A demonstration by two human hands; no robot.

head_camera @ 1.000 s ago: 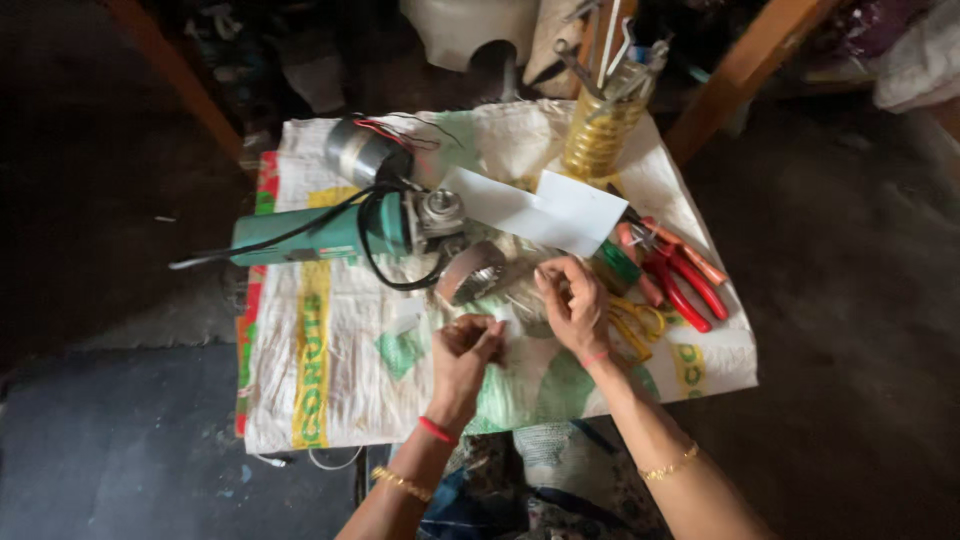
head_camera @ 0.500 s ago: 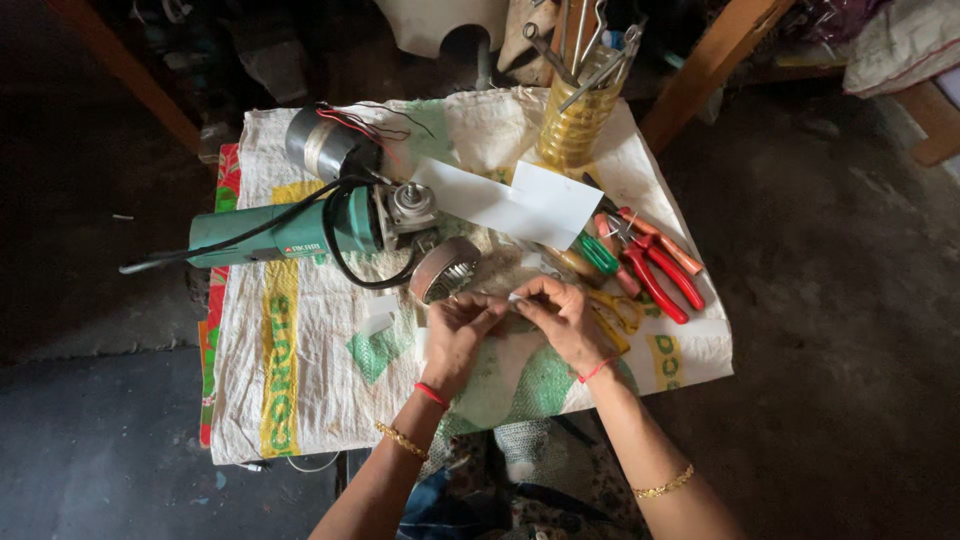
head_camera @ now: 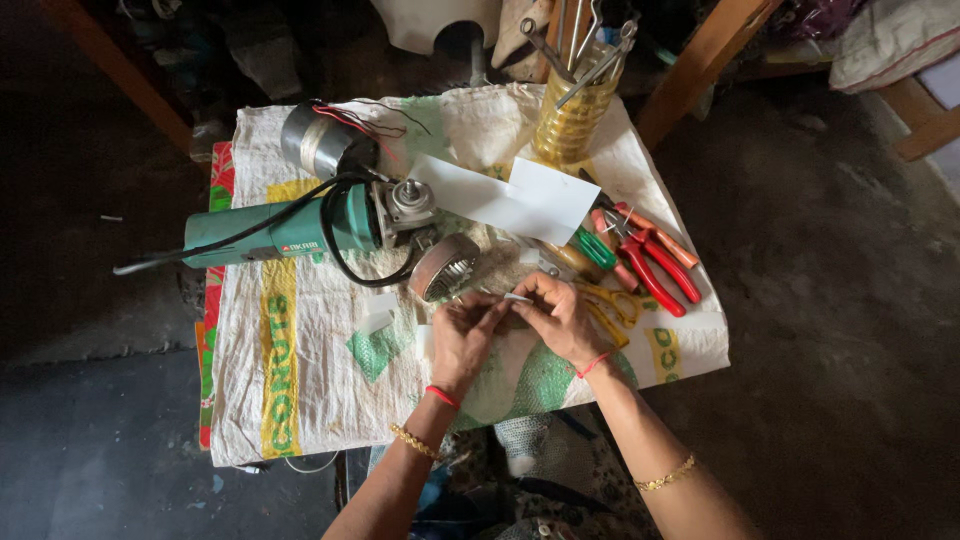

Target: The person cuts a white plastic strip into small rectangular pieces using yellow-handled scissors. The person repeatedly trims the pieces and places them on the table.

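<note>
My left hand [head_camera: 465, 335] and my right hand [head_camera: 560, 315] meet over the middle of a small table covered with a white woven sack [head_camera: 300, 390]. Between the fingertips of both hands is a small white strip [head_camera: 517, 298], pinched from either side. Just beyond the hands lies a round metal motor part [head_camera: 445, 266] on its side. A green angle grinder [head_camera: 290, 232] with a black cord lies to the left, its bare gear head pointing right.
A cylindrical motor core [head_camera: 322, 142] with red wires sits at the back left. White paper sheets [head_camera: 510, 198], red pliers [head_camera: 655, 260], a green screwdriver [head_camera: 595, 248] and yellow scissors [head_camera: 610, 305] lie at right. A yellow jar [head_camera: 572, 120] holds several tools. Dark floor surrounds the table.
My hands have drawn together over the table's middle, and both now pinch the white strip. The view has shifted slightly.
</note>
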